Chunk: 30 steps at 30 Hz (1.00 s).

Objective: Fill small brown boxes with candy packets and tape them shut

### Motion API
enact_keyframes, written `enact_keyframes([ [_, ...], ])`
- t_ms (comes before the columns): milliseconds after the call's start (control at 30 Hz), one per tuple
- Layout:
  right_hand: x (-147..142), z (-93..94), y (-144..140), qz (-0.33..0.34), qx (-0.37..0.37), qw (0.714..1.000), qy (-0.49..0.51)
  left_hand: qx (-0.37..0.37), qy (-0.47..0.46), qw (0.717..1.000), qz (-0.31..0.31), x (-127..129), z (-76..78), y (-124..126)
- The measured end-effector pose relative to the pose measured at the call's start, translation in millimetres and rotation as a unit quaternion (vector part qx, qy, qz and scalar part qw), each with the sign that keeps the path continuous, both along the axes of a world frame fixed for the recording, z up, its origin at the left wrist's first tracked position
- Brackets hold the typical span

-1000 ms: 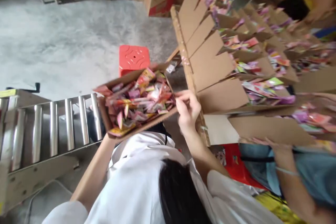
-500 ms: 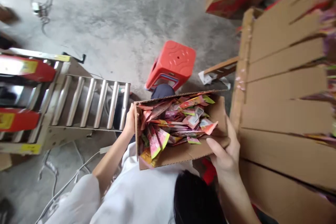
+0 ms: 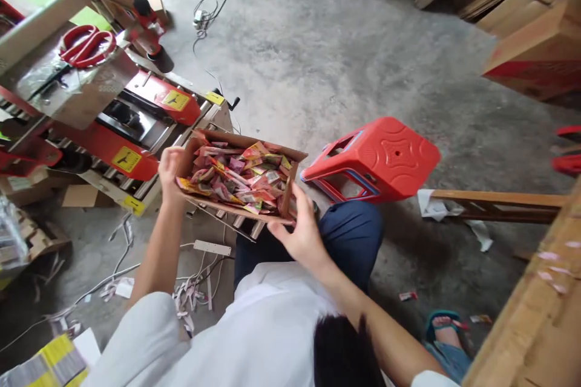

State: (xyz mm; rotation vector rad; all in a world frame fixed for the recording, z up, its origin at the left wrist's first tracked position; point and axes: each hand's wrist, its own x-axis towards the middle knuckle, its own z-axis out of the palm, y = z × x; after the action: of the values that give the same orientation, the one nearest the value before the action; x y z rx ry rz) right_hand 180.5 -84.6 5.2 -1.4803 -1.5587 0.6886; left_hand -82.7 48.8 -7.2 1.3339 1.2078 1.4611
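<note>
Between my hands is an open cardboard box (image 3: 297, 156), filled with small pink, yellow and green snack packets (image 3: 247, 178). My left hand (image 3: 171, 170) grips its left end, fingers on the outer wall. My right hand (image 3: 302, 227) clasps the right end, with the thumb along the near side. The box is over the roller conveyor (image 3: 258, 228) at the end of a machine with red side belts (image 3: 131, 158); whether it rests on the rollers or hangs just above them I cannot tell.
A red plastic stool (image 3: 385, 157) stands to the right of the box. Red-handled scissors (image 3: 88, 47) lie on top of the machine. A power strip (image 3: 212, 248) and cables are on the floor. Another person's foot (image 3: 447, 332) shows at lower right, near a wooden table edge (image 3: 535, 290).
Both hands have carried the box of packets left, away from the row of cardboard boxes and over the rollers. My view has turned left, bringing more of the machine into sight.
</note>
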Motion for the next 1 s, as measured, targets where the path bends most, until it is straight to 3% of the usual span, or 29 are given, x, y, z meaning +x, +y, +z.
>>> enact_keyframes([
  [67,24.9,10.7,22.6,0.052,-0.026,0.998,0.021,0.054,-0.047,0.997,0.004,-19.6,2.3,0.2],
  [100,35.0,17.2,35.5,0.081,-0.039,0.995,0.036,0.074,-0.063,0.995,-0.029,-28.3,6.4,0.8],
  [200,43.9,36.9,75.2,0.192,-0.098,0.976,0.019,0.018,0.034,0.968,-0.249,-41.4,28.7,10.3],
  [267,32.2,47.2,97.6,0.246,-0.14,0.956,-0.076,-0.05,0.174,0.907,-0.381,-35.0,45.2,22.8],
  [333,12.6,52.7,113.8,0.25,-0.16,0.926,-0.234,-0.082,0.309,0.834,-0.449,-16.1,56.1,36.7],
  [467,-25.3,49.2,125.5,0.206,-0.187,0.814,-0.51,-0.105,0.552,0.697,-0.446,36.6,57.1,56.3],
  [533,-36.0,45.2,123.5,0.203,-0.198,0.787,-0.548,-0.138,0.628,0.63,-0.435,53.4,55.5,59.4],
  [567,-38.6,44.0,121.9,0.208,-0.198,0.785,-0.549,-0.139,0.647,0.612,-0.432,56.5,56.2,59.1],
  [600,-39.5,43.9,120.4,0.213,-0.194,0.787,-0.545,-0.122,0.654,0.608,-0.433,55.7,58.1,57.8],
  [733,-26.1,52.5,120.4,0.24,-0.167,0.801,-0.522,-0.078,0.607,0.636,-0.471,25.6,74.9,42.7],
  [867,2.3,63.0,131.6,0.358,-0.203,0.821,-0.395,-0.093,0.536,0.685,-0.485,-4.7,81.5,29.2],
  [933,11.9,62.9,136.8,0.406,-0.225,0.831,-0.307,-0.098,0.524,0.711,-0.458,-8.0,73.4,30.0],
  [1000,14.2,59.3,136.2,0.376,-0.213,0.863,-0.261,-0.087,0.56,0.741,-0.361,-4.7,59.8,33.4],
])
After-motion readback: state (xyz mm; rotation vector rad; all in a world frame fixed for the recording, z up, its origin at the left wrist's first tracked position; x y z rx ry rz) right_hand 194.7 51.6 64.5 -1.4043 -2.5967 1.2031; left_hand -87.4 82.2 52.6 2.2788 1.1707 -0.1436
